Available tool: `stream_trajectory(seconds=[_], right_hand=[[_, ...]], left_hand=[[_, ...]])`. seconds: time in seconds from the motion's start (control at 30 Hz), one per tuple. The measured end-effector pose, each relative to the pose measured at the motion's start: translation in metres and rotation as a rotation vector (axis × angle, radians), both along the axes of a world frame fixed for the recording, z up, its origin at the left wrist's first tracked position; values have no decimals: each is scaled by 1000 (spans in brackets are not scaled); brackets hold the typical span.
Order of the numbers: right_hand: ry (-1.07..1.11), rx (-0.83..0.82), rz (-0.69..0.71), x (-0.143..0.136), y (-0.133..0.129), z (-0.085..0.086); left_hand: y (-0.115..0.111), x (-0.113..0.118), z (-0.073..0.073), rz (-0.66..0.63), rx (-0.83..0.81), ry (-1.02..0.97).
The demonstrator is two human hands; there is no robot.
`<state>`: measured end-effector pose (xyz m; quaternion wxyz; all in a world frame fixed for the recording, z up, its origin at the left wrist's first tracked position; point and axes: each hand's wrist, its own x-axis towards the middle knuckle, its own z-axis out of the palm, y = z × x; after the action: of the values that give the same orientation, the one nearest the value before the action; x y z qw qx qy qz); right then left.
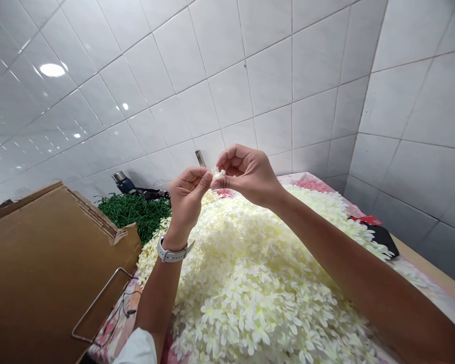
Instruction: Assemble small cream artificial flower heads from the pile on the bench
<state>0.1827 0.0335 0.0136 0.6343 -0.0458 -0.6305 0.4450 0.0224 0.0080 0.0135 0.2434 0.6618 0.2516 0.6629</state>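
Observation:
Both hands are raised over a large heap of white and pale yellow artificial blossoms (250, 283). Between their fingertips is a small white flower piece (217, 173). My left hand (189, 194), with a pale watch strap at the wrist, pinches it from the left between thumb and fingers. My right hand (250, 174) holds it from the right, thumb below and index finger curled above. The fingers hide much of the piece.
A cardboard box (53, 268) stands at the left, a metal wire frame (98, 298) against it. Behind are green artificial stems (134, 212) and a dark bottle (123, 182). A black phone-like object (382, 240) lies at the right. A tiled wall (269, 86) rises behind.

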Motion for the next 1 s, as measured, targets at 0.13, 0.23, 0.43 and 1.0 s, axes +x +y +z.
stream_trajectory(seconds=[0.13, 0.23, 0.43, 1.0], right_hand=[[-13, 27, 8, 0, 1, -1], [-32, 29, 5, -1, 1, -2], [-37, 57, -82, 0, -1, 0], [-43, 81, -114, 2, -3, 1]], left_hand=[[-1, 2, -1, 146, 131, 9], [-2, 3, -2, 193, 180, 11], [-4, 1, -1, 88, 101, 61], [-10, 1, 4, 67, -7, -37]])
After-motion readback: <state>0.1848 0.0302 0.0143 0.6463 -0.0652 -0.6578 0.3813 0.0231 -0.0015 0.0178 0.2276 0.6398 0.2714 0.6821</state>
